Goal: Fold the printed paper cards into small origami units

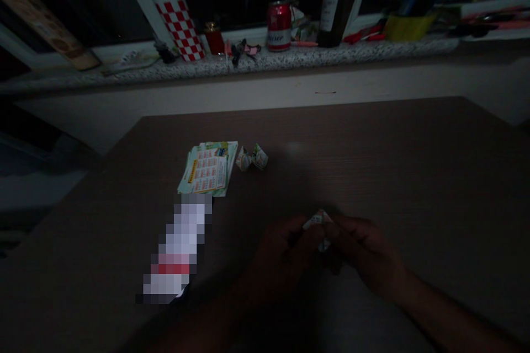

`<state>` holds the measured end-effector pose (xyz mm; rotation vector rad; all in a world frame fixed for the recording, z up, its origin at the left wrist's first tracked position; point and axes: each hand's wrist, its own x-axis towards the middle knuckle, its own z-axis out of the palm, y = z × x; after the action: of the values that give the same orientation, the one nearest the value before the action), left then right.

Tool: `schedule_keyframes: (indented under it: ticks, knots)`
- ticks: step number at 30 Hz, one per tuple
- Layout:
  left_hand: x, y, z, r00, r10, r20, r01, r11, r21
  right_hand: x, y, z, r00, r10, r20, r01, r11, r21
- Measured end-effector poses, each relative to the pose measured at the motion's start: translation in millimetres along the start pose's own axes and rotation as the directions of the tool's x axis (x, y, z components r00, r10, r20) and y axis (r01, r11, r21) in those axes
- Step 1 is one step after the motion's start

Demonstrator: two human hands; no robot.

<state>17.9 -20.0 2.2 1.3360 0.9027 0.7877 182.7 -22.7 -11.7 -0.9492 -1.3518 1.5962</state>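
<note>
Both of my hands meet above the dark wooden table, right of centre. Between them is a small piece of folded paper, printed and pale, with a pointed top. My left hand pinches its left side, and my right hand grips the right side with thumb and fingers. Thumbs and fingers cover most of the paper, so its full shape is hidden. Farther back on the table lie two small folded paper pieces of similar print, close beside a stack of printed paper sheets.
A blurred-out lit rectangular object lies left of my hands. Behind the table, a speckled stone windowsill carries a red can, a red-and-white checked bottle, a dark bottle, a yellow container and small clutter. The light is dim.
</note>
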Motion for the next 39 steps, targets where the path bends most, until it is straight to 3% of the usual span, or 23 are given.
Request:
schedule_keyframes:
  ticks: [9, 14, 22, 31, 35, 37, 39]
  knots:
    - [0.9, -3.2, 2.2, 0.998, -0.05, 0.024, 0.053, 0.991, -0.126, -4.3, 1.6, 0.0, 0.998, 0.038, 0.049, -0.041, 0.998, 0.051]
    - [3.0, -2.8, -3.2, 0.996, -0.043, -0.077, 0.038, 0.996, -0.075, -3.4, 4.9, -2.7, 0.992, 0.075, 0.1, -0.079, 0.996, 0.037]
    - [1.1, -1.6, -4.2, 0.998, 0.05, -0.047, -0.045, 0.994, 0.097, -2.9, 4.5, -2.8, 0.999, 0.011, 0.05, -0.009, 0.999, -0.033]
    - [2.4, -5.1, -5.3, 0.997, 0.043, -0.06, -0.042, 0.999, 0.024, -0.8, 4.2, -1.4, 0.999, 0.017, 0.048, -0.013, 0.997, -0.071]
    - [4.8, -3.0, -7.3, 0.987, 0.005, -0.161, -0.008, 1.0, -0.02, -0.4, 0.0, -4.5, 0.989, -0.145, -0.029, 0.133, 0.957, -0.258]
    - [7.3, -3.1, -8.3, 0.975, -0.056, -0.214, 0.046, 0.997, -0.055, -0.9, -0.5, -7.9, 0.952, -0.305, -0.016, 0.274, 0.876, -0.398]
    - [10.1, -4.5, -8.5, 0.961, -0.13, -0.246, 0.107, 0.989, -0.103, -1.1, 0.3, -11.2, 0.888, -0.454, 0.077, 0.424, 0.741, -0.521]
